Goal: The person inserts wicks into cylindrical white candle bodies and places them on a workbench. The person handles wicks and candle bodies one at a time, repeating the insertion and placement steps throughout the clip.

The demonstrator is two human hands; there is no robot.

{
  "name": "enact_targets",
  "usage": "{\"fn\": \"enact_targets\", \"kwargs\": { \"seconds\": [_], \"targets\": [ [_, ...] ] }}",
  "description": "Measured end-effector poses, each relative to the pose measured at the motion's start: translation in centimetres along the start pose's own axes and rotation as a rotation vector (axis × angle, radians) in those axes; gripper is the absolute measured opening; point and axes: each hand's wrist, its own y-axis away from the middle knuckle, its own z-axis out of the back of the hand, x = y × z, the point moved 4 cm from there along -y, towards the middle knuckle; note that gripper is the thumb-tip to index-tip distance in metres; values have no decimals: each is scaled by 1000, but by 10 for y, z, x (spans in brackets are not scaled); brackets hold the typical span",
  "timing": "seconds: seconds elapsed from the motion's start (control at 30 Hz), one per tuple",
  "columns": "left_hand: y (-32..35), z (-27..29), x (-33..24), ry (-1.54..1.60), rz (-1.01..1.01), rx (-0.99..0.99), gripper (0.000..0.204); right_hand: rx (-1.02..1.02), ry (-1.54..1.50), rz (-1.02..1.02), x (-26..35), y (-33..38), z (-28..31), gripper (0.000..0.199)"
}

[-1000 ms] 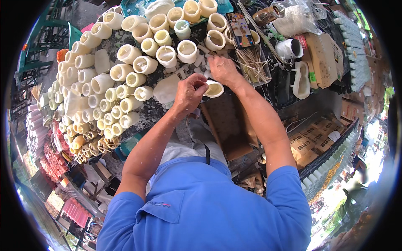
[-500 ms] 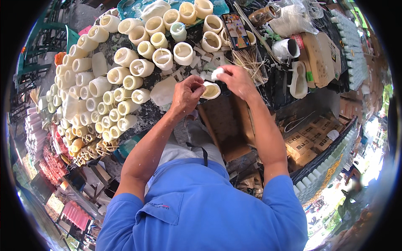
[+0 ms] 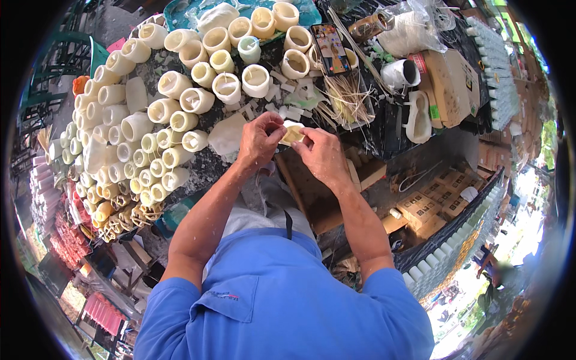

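A pale cup (image 3: 293, 131) sits between the two hands at the near edge of the desk (image 3: 207, 157), its mouth turned up, with an open box (image 3: 330, 219) lower down in front of the person. The left hand (image 3: 259, 141) has its thumb and first finger drawn close together at the cup's left side, though I cannot tell whether they pinch the wall or only rest against it. The right hand (image 3: 317, 150) has its fingers bunched at the right side of the rim, and whether they clamp the rim or some small piece is hidden. If neither grip is firm, a push from one side could tip the cup over the edge and into the box. The wall looks thin and probably brittle, so squeezing too hard may chip or crack it. White chunks (image 3: 292, 114) lie just beyond, and bits of them might stick to its outside. A careless reach further out could knock the standing cups (image 3: 256, 81) into each other, or drag the dry straws (image 3: 348, 107) against the phone (image 3: 330, 49)
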Motion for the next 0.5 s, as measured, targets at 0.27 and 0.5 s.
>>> {"fn": "enact_targets", "kwargs": {
  "seconds": [0.27, 0.5],
  "targets": [
    [6, -3, 4, 24, -19, -16, 16, 237, 179, 145, -4, -116, -18, 36],
    [12, -1, 4, 23, 18, -38, 12, 283, 504, 95, -16, -163, -84, 51]
  ]
}}
